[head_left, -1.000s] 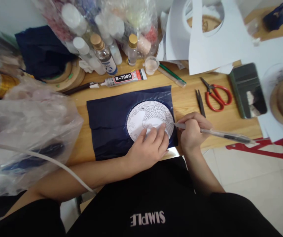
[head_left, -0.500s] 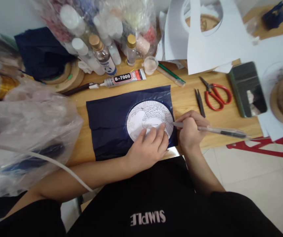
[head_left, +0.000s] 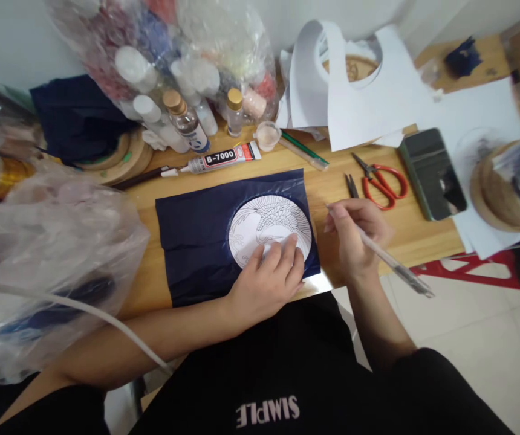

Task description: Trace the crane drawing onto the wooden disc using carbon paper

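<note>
A round white paper with a line drawing of a bird (head_left: 266,226) lies on a dark blue sheet (head_left: 196,235) on the wooden table (head_left: 332,175). My left hand (head_left: 266,281) presses flat on the lower part of the round paper, fingers spread. My right hand (head_left: 355,235) is just right of the blue sheet, closed round a clear pen (head_left: 393,263). The pen tip points up and left, off the paper.
A B-7000 glue tube (head_left: 217,160), bottles and bags of beads stand at the back. Red scissors (head_left: 380,181), dark tweezers (head_left: 349,184), a phone (head_left: 432,172), cut white paper (head_left: 369,103) and wooden hoops lie to the right. A large plastic bag (head_left: 46,260) fills the left.
My right hand has lifted the pen tip off the round paper and drawn back to the right. The view has shifted slightly. My left hand stays on the paper.
</note>
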`<state>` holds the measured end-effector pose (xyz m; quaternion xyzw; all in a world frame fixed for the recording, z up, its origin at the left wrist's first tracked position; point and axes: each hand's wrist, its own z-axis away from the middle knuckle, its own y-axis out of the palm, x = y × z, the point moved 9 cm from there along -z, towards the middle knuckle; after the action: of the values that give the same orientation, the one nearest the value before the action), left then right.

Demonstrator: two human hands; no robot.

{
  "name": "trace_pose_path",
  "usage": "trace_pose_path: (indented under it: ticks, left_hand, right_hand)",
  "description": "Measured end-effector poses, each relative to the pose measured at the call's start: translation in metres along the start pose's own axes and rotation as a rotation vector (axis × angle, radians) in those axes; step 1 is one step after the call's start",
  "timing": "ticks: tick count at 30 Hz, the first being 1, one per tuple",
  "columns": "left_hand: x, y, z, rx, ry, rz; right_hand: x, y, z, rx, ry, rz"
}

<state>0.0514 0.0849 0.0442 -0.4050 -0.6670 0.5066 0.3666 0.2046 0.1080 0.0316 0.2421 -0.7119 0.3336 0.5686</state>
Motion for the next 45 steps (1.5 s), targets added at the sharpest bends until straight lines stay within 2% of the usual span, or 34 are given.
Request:
trace_pose_path:
  ticks: [5,7,10,17,28,45]
  left_hand:
    - [0.001,0.0,0.0,0.001,-0.016,0.016]
    - [0.001,0.0,0.0,0.005,-0.02,0.015]
    - [0.002,0.0,0.0,0.007,-0.024,0.017]
    - [0.001,0.0,0.0,-0.012,-0.02,0.011]
    - [0.001,0.001,0.0,-0.004,-0.016,0.016]
    - [0.001,-0.001,-0.002,0.012,-0.013,0.0]
  right_hand:
    - [0.0,0.026,-0.013,0.45,0.059,0.078]
    - [-0.003,0.034,-0.018,0.526,0.118,0.107]
    - [0.0,0.046,-0.023,0.587,0.075,0.115]
    - [-0.01,0.041,-0.025,0.498,0.012,0.103]
    - [-0.008,0.046,-0.023,0.559,-0.038,0.157]
    - [-0.006,0.05,-0.024,0.576,-0.071,0.221]
